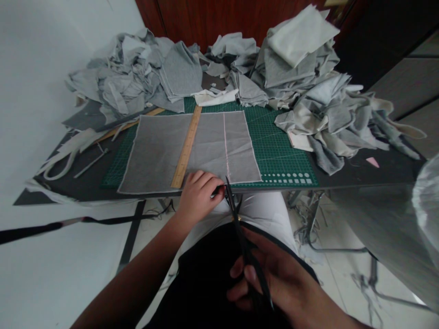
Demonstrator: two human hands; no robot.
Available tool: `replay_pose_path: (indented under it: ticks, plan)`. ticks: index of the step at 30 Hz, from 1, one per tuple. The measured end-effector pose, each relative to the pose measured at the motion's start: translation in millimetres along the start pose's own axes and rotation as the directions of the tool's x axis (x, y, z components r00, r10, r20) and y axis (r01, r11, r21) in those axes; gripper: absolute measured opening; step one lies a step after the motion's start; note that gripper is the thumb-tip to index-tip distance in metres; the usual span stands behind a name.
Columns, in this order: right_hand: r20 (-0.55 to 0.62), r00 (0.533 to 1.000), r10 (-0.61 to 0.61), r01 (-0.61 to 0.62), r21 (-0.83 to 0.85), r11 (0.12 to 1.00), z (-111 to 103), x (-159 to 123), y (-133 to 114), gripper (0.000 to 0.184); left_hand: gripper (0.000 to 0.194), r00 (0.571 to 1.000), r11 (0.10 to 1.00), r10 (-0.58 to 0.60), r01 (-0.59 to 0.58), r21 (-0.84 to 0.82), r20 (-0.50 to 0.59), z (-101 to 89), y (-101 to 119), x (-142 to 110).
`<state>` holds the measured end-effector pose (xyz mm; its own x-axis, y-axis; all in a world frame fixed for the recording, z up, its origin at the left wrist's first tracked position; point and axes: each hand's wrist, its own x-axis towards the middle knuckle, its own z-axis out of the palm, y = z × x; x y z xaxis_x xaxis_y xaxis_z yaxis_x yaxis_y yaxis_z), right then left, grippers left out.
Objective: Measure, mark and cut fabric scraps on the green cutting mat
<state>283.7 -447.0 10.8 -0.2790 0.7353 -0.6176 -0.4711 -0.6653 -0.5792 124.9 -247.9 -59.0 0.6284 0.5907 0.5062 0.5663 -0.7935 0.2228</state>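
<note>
A grey cloth rectangle (157, 151) lies flat on a green cutting mat (274, 146). A pale pink line runs down its right part to the near edge. My left hand (200, 194) is closed at that near edge, just left of the line, with fingers on top and thumb below, pinching the cloth. A wooden ruler (187, 148) rests across the cloth beside this hand. My right hand (264, 274) grips black scissors (238, 224) by the handles. Their blades are a little apart, and one tip reaches the cloth's near edge by the line.
Heaps of grey fabric pieces (126, 77) stand at the back left, with more fabric scraps (325, 119) at the right. Another wooden strip and a pale fabric loop (61, 160) lie at the left. A translucent plastic bag (425, 205) hangs beyond the table's right edge.
</note>
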Motion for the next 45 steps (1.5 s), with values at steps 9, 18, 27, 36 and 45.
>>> replay_pose_path:
  ticks: [9,18,27,36,45]
  plan:
    - [-0.063,0.998,0.013,-0.016,-0.05,0.999,5,-4,-6,0.104,0.009,1.0,0.999,0.02,-0.021,0.035,0.017,2.5,0,0]
    - [-0.006,1.0,-0.008,0.008,-0.057,0.998,1,-1,2,0.103,0.011,0.999,0.999,0.039,-0.038,0.028,-0.037,2.3,2,0]
    - [-0.034,0.999,0.001,-0.003,-0.05,0.999,7,-4,-4,0.103,0.014,0.999,0.999,0.028,-0.028,0.023,-0.016,1.4,2,1]
    - [-0.103,0.994,0.041,-0.054,-0.124,0.991,11,-4,-5,0.109,0.01,0.997,0.998,0.055,-0.055,-0.007,-0.053,1.8,2,1]
    - [-0.138,0.99,0.03,-0.064,-0.254,0.965,17,0,-14,0.102,0.007,0.996,0.999,0.049,-0.05,-0.013,-0.069,1.7,2,3]
